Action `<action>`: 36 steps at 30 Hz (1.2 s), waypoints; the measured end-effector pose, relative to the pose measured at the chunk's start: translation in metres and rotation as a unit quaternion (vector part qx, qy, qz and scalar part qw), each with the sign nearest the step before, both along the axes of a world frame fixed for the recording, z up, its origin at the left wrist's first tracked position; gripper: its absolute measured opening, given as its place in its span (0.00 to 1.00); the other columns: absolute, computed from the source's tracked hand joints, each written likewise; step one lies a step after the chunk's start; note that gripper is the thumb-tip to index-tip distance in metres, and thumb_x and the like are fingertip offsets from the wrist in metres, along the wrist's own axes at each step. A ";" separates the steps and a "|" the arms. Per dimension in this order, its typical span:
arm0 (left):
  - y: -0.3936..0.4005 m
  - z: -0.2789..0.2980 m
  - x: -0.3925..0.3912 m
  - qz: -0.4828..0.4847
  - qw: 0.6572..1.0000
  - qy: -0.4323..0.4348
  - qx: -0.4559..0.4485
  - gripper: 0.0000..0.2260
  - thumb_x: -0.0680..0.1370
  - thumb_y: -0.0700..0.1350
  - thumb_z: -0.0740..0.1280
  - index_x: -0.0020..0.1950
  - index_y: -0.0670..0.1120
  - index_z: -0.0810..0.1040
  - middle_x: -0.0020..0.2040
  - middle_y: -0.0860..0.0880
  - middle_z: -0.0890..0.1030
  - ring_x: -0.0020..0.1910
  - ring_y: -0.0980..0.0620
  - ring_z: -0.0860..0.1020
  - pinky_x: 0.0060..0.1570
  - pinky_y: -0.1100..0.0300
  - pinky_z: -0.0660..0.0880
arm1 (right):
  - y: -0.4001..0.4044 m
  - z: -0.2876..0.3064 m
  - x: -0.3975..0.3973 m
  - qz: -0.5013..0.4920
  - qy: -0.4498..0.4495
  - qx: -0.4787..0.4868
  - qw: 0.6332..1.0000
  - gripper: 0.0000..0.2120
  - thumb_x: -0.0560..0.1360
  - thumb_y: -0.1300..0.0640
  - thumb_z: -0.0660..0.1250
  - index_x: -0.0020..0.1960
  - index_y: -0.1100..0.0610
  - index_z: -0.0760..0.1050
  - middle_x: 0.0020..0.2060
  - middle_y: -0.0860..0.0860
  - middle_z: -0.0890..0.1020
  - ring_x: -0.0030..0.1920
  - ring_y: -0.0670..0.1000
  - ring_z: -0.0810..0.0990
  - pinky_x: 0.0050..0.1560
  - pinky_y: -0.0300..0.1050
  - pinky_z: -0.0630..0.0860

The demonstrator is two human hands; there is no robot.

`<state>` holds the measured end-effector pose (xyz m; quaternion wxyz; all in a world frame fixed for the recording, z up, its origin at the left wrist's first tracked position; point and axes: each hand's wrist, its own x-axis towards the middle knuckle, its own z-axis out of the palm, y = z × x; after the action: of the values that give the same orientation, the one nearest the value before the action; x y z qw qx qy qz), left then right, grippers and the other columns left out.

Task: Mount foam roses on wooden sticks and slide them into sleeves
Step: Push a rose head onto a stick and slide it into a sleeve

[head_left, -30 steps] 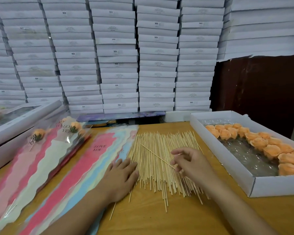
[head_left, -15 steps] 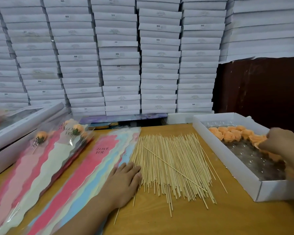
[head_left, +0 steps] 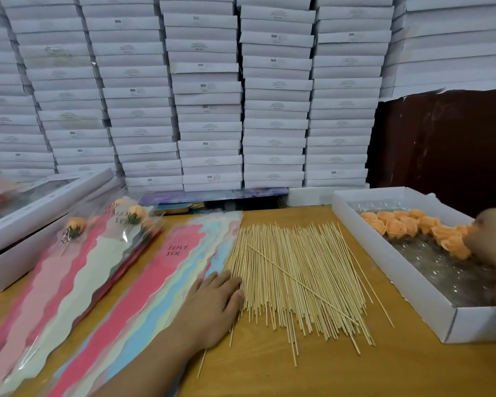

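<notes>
A wide pile of thin wooden sticks [head_left: 295, 279] lies on the table's middle, with one stick slanted across the top. My left hand [head_left: 212, 308] rests flat with straight fingers where the sticks meet a fanned stack of pink, blue and cream "LOVE YOU" sleeves [head_left: 155, 285]. Orange foam roses [head_left: 398, 224] sit in a row in a white box [head_left: 384, 265] on the right. My right hand [head_left: 491, 236] is over the roses at the frame's edge, blurred and partly cut off. Its grip is unclear.
Sleeved roses [head_left: 78, 224] lie in a heap at the left, next to long white window boxes [head_left: 40, 213]. Stacks of flat white boxes [head_left: 206, 96] wall off the back. A dark red panel [head_left: 441, 144] stands behind the rose box.
My right hand left the stick pile and moved right into the rose box. The left hand stayed where it was.
</notes>
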<state>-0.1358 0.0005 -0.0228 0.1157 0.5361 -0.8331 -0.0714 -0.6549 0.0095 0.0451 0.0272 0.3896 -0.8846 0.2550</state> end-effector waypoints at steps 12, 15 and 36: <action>0.008 0.013 0.001 -0.044 0.976 0.204 -0.059 0.27 0.73 0.66 0.69 0.70 0.58 0.74 0.64 0.64 0.76 0.64 0.68 0.72 0.67 0.61 0.70 | 0.043 0.005 0.289 0.408 -0.248 -0.068 0.876 0.21 0.72 0.53 0.76 0.62 0.44 0.74 0.49 0.41 0.80 0.39 0.41 0.83 0.32 0.32 0.76; 0.010 0.013 0.001 -0.066 0.970 0.231 -0.037 0.28 0.66 0.72 0.70 0.64 0.65 0.75 0.56 0.68 0.79 0.59 0.69 0.75 0.60 0.62 0.73 | 0.038 -0.026 0.325 0.440 -0.253 -0.056 0.860 0.20 0.72 0.48 0.75 0.61 0.40 0.74 0.49 0.41 0.80 0.38 0.39 0.82 0.30 0.30 0.75; 0.008 0.013 0.001 0.008 0.920 0.391 -0.002 0.18 0.65 0.58 0.76 0.55 0.61 0.83 0.49 0.63 0.85 0.49 0.60 0.80 0.44 0.63 0.76 | 0.018 -0.036 0.268 0.212 -0.009 0.030 0.977 0.08 0.77 0.58 0.64 0.54 0.56 0.79 0.39 0.48 0.77 0.39 0.51 0.78 0.41 0.45 0.79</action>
<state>-0.1353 0.0081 -0.0097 0.4337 0.4723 -0.7171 -0.2730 -0.3871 0.0280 0.0094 -0.0465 0.5664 -0.7894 0.2320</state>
